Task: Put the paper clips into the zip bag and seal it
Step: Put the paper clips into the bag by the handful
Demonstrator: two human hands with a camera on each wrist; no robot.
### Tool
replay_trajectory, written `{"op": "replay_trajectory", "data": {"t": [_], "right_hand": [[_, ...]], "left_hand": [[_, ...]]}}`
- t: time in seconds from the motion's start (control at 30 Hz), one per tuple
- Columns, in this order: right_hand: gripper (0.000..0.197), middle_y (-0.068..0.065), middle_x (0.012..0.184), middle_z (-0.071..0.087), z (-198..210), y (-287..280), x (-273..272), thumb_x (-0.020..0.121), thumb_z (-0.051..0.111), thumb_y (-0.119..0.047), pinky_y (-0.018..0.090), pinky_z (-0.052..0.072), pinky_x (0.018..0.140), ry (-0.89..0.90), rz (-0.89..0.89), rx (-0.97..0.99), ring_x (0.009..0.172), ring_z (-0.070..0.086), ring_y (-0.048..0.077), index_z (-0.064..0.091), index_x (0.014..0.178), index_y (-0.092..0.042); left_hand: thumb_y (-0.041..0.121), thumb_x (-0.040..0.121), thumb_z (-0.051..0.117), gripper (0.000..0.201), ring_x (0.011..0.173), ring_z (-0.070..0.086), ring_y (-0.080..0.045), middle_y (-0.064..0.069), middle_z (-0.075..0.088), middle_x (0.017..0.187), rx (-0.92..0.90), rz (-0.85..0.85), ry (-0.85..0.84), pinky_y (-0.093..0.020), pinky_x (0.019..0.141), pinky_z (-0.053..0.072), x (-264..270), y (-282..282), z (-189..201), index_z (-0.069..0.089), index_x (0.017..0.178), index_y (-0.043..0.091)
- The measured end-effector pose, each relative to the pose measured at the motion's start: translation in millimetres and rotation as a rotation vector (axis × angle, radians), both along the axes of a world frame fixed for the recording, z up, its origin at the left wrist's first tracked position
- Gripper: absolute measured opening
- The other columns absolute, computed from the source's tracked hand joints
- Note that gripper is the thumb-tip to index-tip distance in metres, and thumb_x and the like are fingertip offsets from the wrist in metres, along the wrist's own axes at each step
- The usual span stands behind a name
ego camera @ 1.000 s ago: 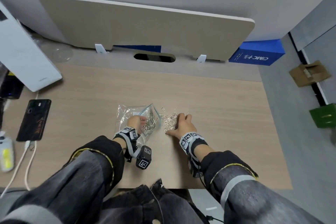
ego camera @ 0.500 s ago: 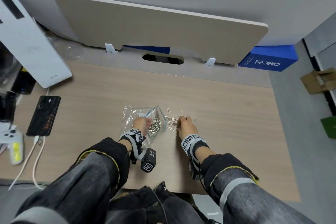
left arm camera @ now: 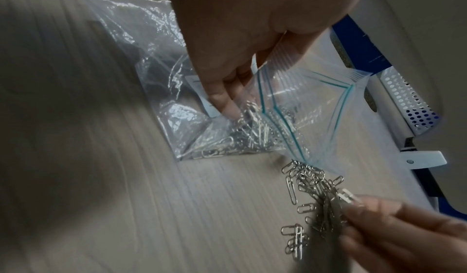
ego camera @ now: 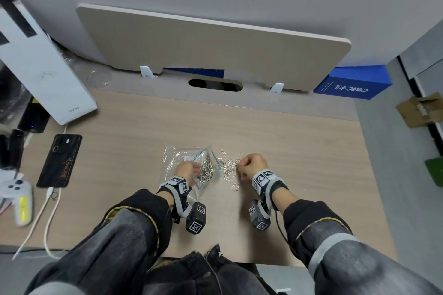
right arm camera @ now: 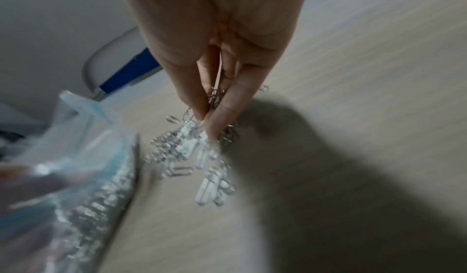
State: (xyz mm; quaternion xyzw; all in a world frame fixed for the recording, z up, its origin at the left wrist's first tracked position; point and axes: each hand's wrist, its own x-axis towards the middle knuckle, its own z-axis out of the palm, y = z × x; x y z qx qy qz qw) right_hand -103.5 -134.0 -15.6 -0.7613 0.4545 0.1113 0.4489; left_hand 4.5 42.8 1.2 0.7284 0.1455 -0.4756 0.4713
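A clear zip bag (ego camera: 177, 158) (left arm camera: 156, 61) with a teal zip line lies on the wooden desk, its mouth gaping to the right. Several silver paper clips (ego camera: 207, 169) (left arm camera: 242, 135) sit inside it. My left hand (ego camera: 185, 170) (left arm camera: 227, 89) pinches the bag's upper lip and holds the mouth up. More loose paper clips (ego camera: 229, 167) (left arm camera: 300, 187) (right arm camera: 177, 153) lie on the desk just right of the mouth. My right hand (ego camera: 251, 165) (right arm camera: 209, 113) pinches a small bunch of clips between thumb and fingers, right beside the loose pile.
A black phone (ego camera: 60, 160) with a white cable lies at the left, next to a white box (ego camera: 45, 74) and a white controller (ego camera: 16, 189). A beige divider panel (ego camera: 211, 48) stands at the desk's back; a blue box (ego camera: 352, 81) is behind it on the right.
My right hand has drawn its fingers together from lying over the pile to a pinch on some clips. The left hand stays on the bag's mouth. The head view has shifted.
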Motion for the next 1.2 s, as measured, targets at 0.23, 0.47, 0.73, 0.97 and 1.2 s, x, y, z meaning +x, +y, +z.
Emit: {"op": "replay_trajectory", "data": {"t": [0.23, 0.47, 0.73, 0.97, 1.2], "right_hand": [[0.024, 0.001, 0.062, 0.062, 44, 22, 38, 0.078, 0.068, 0.004, 0.030, 0.058, 0.055, -0.158, 0.240, 0.067, 0.050, 0.063, 0.018, 0.062, 0.067, -0.016], [0.011, 0.005, 0.100, 0.071, 45, 60, 55, 0.083, 0.064, -0.012, 0.029, 0.048, 0.085, -0.066, 0.697, -0.156, 0.092, 0.063, 0.021, 0.070, 0.092, -0.012], [0.032, 0.003, 0.101, 0.072, 39, 13, 42, 0.084, 0.045, -0.003, 0.029, 0.052, 0.084, -0.064, 0.257, -0.276, 0.095, 0.066, 0.025, 0.070, 0.086, -0.022], [0.021, 0.004, 0.116, 0.057, 15, 29, 51, 0.088, 0.052, -0.011, 0.037, 0.050, 0.085, 0.002, 0.555, -0.387, 0.112, 0.052, 0.026, 0.067, 0.100, -0.021], [0.024, 0.010, 0.119, 0.053, -7, 52, 58, 0.087, 0.057, -0.019, 0.041, 0.045, 0.084, -0.014, 1.021, -0.539, 0.110, 0.047, 0.032, 0.061, 0.108, -0.009]], "left_hand": [[-0.002, 0.095, 0.031, 0.036, 0.122, 0.052, -0.038, -0.025, 0.055, 0.130, 0.016, -0.026, -0.020, -0.046, 0.101, 0.043, 3, -1, 3, 0.052, 0.123, -0.010], [0.002, 0.091, 0.036, 0.033, 0.087, 0.060, -0.033, -0.024, 0.060, 0.125, -0.016, 0.029, 0.003, -0.031, 0.059, 0.042, 5, 1, 0, 0.058, 0.115, -0.005], [0.000, 0.095, 0.035, 0.036, 0.067, 0.050, -0.014, -0.024, 0.052, 0.135, -0.030, 0.105, -0.041, -0.021, 0.057, 0.036, 10, 9, -7, 0.049, 0.127, -0.009], [-0.004, 0.093, 0.037, 0.033, 0.094, 0.054, -0.022, -0.022, 0.060, 0.122, 0.032, 0.071, -0.057, -0.021, 0.063, 0.039, 25, 32, -10, 0.056, 0.120, -0.007], [0.002, 0.095, 0.035, 0.032, 0.111, 0.057, -0.031, -0.017, 0.060, 0.124, 0.067, 0.139, -0.039, -0.036, 0.086, 0.048, 21, 30, -6, 0.057, 0.117, -0.003]]}}
